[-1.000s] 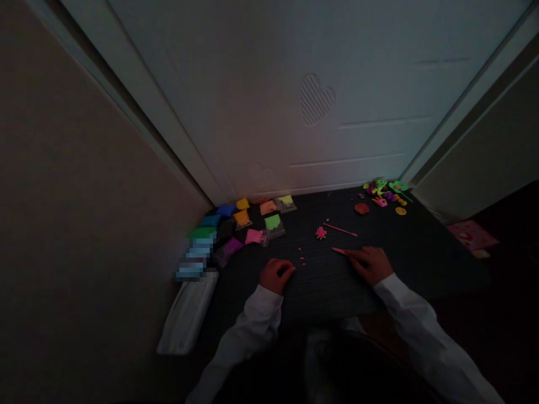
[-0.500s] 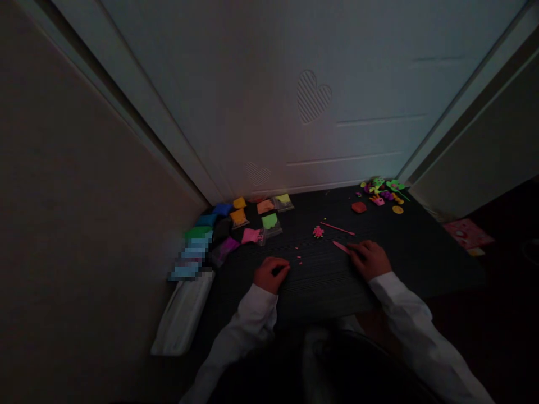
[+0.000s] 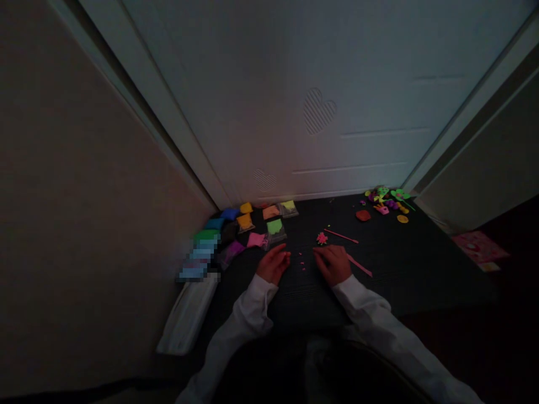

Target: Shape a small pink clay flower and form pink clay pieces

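On the dark table (image 3: 404, 275), my left hand (image 3: 272, 266) is raised with its fingers parted and nothing plainly held; a small pinkish spot shows at the fingertips, too small to make out. My right hand (image 3: 334, 266) reaches in from the right, fingers bent, thumb apart, and no object visible in it. Between both hands lie a few tiny pink clay bits (image 3: 302, 263). Just beyond my right hand sits a pink spiky clay flower (image 3: 322, 238). A pink modelling knife (image 3: 360, 265) rests beside that hand, and a thin pink stick tool (image 3: 342, 235) lies behind it.
Bags of coloured clay, such as a green one (image 3: 275, 227) and a pink one (image 3: 255, 240), cover the left side near a white packet (image 3: 189, 314). At the back right are a red lump (image 3: 362, 215), a yellow disc (image 3: 402, 219) and small clay figures (image 3: 381, 196). A white door (image 3: 252, 112) stands behind.
My right hand has let go of the pink modelling knife, now lying on the table, and moved left toward the pink bits. My left hand's fingers have opened from a pinch. The view tilted slightly.
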`<move>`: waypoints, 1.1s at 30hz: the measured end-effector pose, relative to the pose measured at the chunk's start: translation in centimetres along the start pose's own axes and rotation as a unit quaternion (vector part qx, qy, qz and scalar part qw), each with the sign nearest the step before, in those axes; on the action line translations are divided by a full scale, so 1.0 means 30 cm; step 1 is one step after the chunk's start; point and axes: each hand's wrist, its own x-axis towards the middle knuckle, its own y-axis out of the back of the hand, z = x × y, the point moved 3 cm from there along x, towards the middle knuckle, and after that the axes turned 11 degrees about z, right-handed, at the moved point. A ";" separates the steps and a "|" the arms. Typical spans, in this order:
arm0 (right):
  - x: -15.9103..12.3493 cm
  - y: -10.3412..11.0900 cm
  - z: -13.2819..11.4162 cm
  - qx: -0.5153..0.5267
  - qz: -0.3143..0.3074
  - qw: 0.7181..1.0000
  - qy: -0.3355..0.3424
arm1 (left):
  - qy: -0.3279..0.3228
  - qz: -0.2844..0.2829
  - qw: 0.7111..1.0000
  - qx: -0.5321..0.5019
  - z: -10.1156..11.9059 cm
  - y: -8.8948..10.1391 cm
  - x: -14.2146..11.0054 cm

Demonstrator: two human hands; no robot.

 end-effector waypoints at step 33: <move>0.020 -0.022 0.028 0.107 0.008 0.988 -0.113 | 0.063 -0.015 0.984 -0.167 -0.002 0.026 0.026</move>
